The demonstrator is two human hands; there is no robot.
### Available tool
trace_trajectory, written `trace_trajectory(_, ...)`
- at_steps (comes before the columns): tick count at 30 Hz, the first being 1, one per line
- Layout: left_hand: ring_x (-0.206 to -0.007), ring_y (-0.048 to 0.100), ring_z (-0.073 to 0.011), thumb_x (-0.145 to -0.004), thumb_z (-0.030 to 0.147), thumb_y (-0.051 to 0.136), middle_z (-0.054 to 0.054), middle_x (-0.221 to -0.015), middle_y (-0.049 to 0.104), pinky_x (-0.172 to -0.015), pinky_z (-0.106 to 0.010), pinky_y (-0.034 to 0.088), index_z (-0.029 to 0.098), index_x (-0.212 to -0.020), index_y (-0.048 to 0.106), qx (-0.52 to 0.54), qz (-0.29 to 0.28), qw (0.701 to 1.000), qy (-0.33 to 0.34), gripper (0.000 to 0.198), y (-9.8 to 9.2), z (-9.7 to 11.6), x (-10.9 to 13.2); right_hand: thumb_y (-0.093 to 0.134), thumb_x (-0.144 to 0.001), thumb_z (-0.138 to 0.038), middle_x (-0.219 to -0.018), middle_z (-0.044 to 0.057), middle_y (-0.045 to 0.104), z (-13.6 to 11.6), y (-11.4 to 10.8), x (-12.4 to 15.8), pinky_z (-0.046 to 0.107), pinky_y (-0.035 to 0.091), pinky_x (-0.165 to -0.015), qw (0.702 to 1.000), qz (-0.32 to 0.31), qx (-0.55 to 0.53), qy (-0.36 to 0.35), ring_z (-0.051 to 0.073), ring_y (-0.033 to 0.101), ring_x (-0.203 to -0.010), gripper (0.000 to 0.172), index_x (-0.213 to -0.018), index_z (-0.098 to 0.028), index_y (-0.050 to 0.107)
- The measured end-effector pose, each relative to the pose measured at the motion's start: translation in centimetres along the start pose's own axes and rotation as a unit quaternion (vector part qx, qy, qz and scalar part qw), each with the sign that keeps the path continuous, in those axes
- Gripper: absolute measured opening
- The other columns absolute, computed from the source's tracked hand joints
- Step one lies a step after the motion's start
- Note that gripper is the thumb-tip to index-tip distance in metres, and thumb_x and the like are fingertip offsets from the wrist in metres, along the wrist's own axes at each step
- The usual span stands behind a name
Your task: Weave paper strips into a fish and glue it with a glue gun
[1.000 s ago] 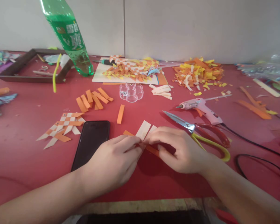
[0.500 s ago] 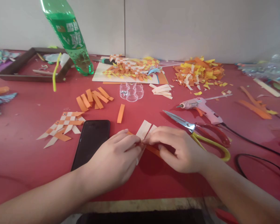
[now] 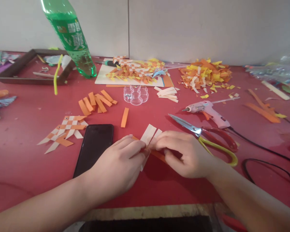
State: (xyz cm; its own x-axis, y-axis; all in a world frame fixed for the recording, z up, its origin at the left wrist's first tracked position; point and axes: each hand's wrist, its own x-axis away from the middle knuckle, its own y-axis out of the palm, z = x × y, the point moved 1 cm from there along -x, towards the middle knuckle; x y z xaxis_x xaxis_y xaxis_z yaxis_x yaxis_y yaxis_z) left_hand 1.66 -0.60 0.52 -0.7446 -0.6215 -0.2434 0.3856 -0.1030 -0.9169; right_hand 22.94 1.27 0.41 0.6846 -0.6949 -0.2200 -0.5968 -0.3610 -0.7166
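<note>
Between my two hands are cream paper strips (image 3: 148, 133) crossed with an orange paper strip (image 3: 159, 156). My left hand (image 3: 122, 161) pinches them where they cross, and its fingers hide most of the crossing. My right hand (image 3: 183, 154) has its fingertips closed on the right side of the same strips. A single orange strip (image 3: 125, 117) lies just beyond my hands. A black phone (image 3: 95, 145) rests beside my left wrist. Red-and-yellow-handled scissors (image 3: 195, 129) lie partly open past my right hand. Two woven checkered paper fish (image 3: 67, 129) sit left of the phone.
Orange strips (image 3: 94, 101), cream strips (image 3: 168, 93) and a clear divided case (image 3: 136, 95) lie behind. A pink glue gun (image 3: 211, 112) trails a cord at right. Paper scraps (image 3: 205, 74), a tilted-looking green bottle (image 3: 73, 42) and a dark frame (image 3: 19, 79) stand near the wall.
My fingers stay on the strips with barely any movement. The whole view has shifted very slightly; nothing has been taken up or let go.
</note>
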Motion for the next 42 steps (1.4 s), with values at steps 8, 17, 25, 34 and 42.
trace_trajectory(8, -0.093, 0.063, -0.0209, -0.093, 0.008, 0.039, -0.010, -0.096, 0.066, -0.086, -0.037, 0.057, 0.013, -0.095, 0.067, -0.035, 0.003, 0.999, 0.034, 0.029, 0.5, -0.1, 0.2, 0.048, -0.070, -0.001, -0.086, 0.006, 0.067, -0.5, 0.6, -0.3, 0.035, 0.049, -0.076, 0.996, -0.001, 0.079, -0.034, 0.021, 0.060, -0.086, 0.025, -0.084, -0.019, 0.059)
trace_trajectory(17, -0.091, 0.063, -0.0249, -0.089, 0.005, 0.046, -0.011, -0.092, 0.068, -0.083, -0.042, 0.059, 0.009, -0.097, 0.069, -0.007, 0.031, 0.999, 0.040, 0.025, 0.5, -0.1, 0.2, 0.047, -0.067, 0.000, -0.084, 0.005, 0.066, -0.1, 1.0, -0.3, 0.035, 0.051, -0.074, 0.998, 0.048, 0.041, -0.001, 0.021, 0.061, -0.084, 0.034, -0.092, -0.020, 0.058)
trace_trajectory(25, -0.090, 0.066, -0.0242, -0.087, 0.003, 0.049, -0.010, -0.094, 0.070, -0.090, -0.045, 0.058, 0.007, -0.102, 0.068, -0.030, 0.033, 0.997, 0.061, 0.025, 0.6, -0.3, 0.5, 0.048, -0.078, -0.001, -0.086, 0.004, 0.069, -0.9, 0.5, -1.5, 0.032, 0.051, -0.075, 0.992, 0.091, 0.083, -0.007, 0.018, 0.060, -0.082, 0.023, -0.087, -0.020, 0.059)
trace_trajectory(34, -0.084, 0.068, -0.0250, -0.090, 0.010, 0.048, -0.011, -0.087, 0.071, -0.077, -0.042, 0.062, 0.009, -0.097, 0.070, -0.029, 0.048, 0.996, 0.070, 0.023, 0.1, -0.3, 0.3, 0.052, -0.089, -0.007, -0.106, 0.013, 0.067, 1.2, 1.0, -10.5, 0.038, 0.049, -0.083, 0.960, -0.031, 0.264, -0.088, 0.024, 0.056, -0.098, 0.023, -0.104, -0.012, 0.070)
trace_trajectory(42, -0.088, 0.069, -0.0236, -0.089, 0.009, 0.049, -0.011, -0.095, 0.073, -0.082, -0.040, 0.061, 0.009, -0.106, 0.068, -0.029, 0.057, 0.995, 0.077, 0.025, 0.1, -0.4, 0.4, 0.050, -0.092, -0.012, -0.093, 0.005, 0.067, 1.2, 1.4, -12.3, 0.029, 0.050, -0.076, 0.966, 0.015, 0.227, -0.126, 0.016, 0.059, -0.085, 0.026, -0.089, -0.019, 0.074)
